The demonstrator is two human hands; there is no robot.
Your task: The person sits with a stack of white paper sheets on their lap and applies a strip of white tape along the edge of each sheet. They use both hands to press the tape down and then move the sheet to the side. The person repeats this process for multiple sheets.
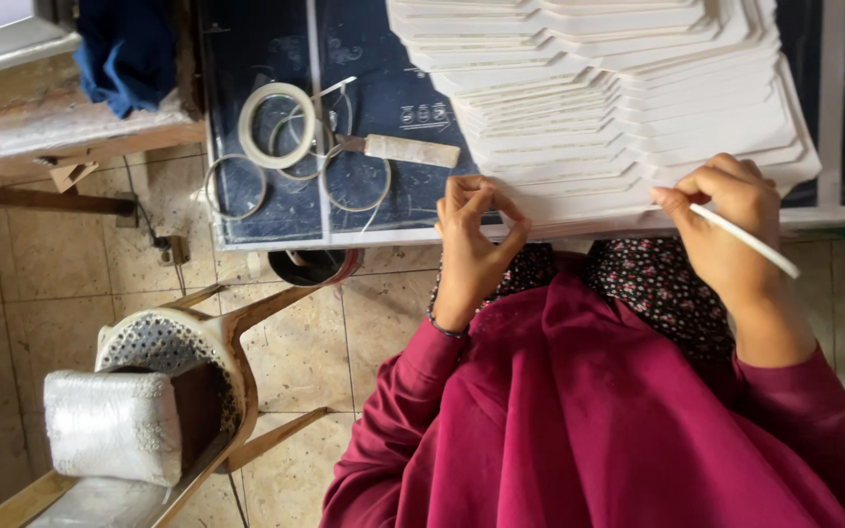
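Observation:
A fanned spread of white cut sheets [628, 93] lies overlapped on the dark table [266, 59]. My right hand [726, 210] holds a thin white stick [747, 240] with its tip at the near edge of the sheets. My left hand [471, 235] rests at the table's front edge by the left end of the spread, with its fingertips pinched together; whether something small is between them I cannot tell. Both arms are in dark red sleeves.
Several rolls of tape [276, 125] and thin rings lie at the table's left, next to a white-handled tool [408, 149]. A wooden chair [183, 376] with a white wrapped bundle [114, 425] stands on the tiled floor at lower left. Blue cloth [129, 49] hangs at upper left.

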